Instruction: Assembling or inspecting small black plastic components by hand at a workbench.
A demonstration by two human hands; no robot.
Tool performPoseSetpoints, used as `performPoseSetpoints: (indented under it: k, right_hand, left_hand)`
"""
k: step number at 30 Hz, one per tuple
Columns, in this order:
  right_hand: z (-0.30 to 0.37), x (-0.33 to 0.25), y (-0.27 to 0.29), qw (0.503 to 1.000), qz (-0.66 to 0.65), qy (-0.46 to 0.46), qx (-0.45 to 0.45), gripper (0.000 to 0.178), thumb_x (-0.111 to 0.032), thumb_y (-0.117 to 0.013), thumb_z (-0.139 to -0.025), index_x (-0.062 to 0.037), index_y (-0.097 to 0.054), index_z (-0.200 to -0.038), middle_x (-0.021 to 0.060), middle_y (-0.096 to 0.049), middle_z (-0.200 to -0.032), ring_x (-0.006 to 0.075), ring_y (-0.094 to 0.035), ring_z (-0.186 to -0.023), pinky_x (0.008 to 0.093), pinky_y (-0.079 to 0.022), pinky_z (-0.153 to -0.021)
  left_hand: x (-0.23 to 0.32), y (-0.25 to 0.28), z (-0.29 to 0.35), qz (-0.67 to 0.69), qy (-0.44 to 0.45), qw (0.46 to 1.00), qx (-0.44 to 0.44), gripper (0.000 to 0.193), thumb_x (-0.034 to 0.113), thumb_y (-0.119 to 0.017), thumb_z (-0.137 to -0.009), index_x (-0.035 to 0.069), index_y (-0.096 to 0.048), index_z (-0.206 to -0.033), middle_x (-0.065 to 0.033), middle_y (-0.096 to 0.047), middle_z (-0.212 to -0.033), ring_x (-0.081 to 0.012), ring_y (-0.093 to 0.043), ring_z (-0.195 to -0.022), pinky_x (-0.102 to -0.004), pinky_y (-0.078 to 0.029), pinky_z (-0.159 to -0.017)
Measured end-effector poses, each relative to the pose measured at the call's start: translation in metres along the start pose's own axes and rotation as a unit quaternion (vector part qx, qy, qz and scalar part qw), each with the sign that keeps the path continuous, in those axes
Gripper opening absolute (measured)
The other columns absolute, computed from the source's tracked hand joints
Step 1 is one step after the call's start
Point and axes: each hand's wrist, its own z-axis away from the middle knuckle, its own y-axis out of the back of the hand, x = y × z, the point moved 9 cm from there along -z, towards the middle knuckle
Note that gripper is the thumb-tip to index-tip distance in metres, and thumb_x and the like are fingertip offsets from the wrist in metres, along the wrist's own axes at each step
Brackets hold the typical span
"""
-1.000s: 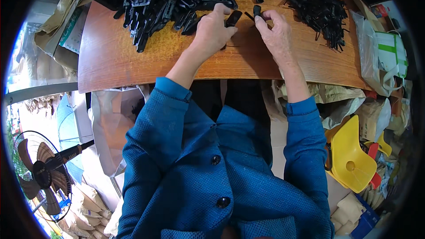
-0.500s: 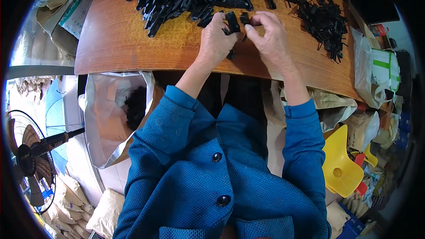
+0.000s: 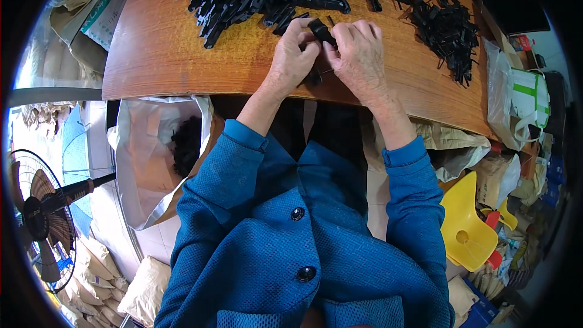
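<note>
Over the table's near edge, both of my hands are closed and meet at a black plastic part (image 3: 320, 30), slim and tilted. My left hand (image 3: 293, 54) grips it between thumb and fingers. Against its right end my right hand (image 3: 359, 56) is pinched; a thin dark tip of a small black piece shows above these fingers, the rest hidden. Below the left fingers another black part (image 3: 314, 77) lies on the wooden table (image 3: 164, 54). Ahead is a large heap of long black plastic parts (image 3: 243, 0). A looser pile of small black pieces with thin prongs (image 3: 446, 33) lies at right.
A white-lined bag (image 3: 143, 164) with dark contents stands below the table at left, near a black fan (image 3: 39, 218). Paper sacks (image 3: 91, 273) are stacked at lower left. At right are a yellow plastic chair (image 3: 467, 225) and a white-and-green bag (image 3: 527, 94).
My right hand has moved left, bringing its small black piece up against the part in my left hand. That part has tilted, and the gap between my hands has closed.
</note>
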Motion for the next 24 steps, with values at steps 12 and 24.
performPoseSetpoints:
  k: [12,24]
  right_hand:
    - [0.026,0.025,-0.004,0.918,-0.337,-0.202,0.056,0.037,-0.011,-0.075,-0.076,-0.0047,-0.057,-0.107,0.0069,-0.051,-0.109,0.0198,-0.053,-0.096,0.0333,-0.043,-0.085]
    - [0.046,-0.023,-0.065,0.723,-0.585,-0.354,-0.096,0.023,-0.008,-0.069,-0.085,-0.0004,-0.059,-0.103,0.0015,-0.062,-0.093,0.0067,-0.058,-0.083,0.0212,-0.048,-0.074]
  left_hand:
    - [-0.004,0.005,0.009,0.084,-0.003,0.996,0.036,0.032,0.015,-0.062,-0.092,-0.002,-0.053,-0.117,-0.0048,-0.062,-0.096,-0.0096,-0.057,-0.089,-0.0231,-0.046,-0.080]
    - [0.026,0.054,0.057,0.091,-0.011,0.992,0.085,0.027,0.003,-0.064,-0.087,-0.003,-0.058,-0.113,-0.0038,-0.063,-0.098,-0.0085,-0.058,-0.090,-0.0210,-0.045,-0.083]
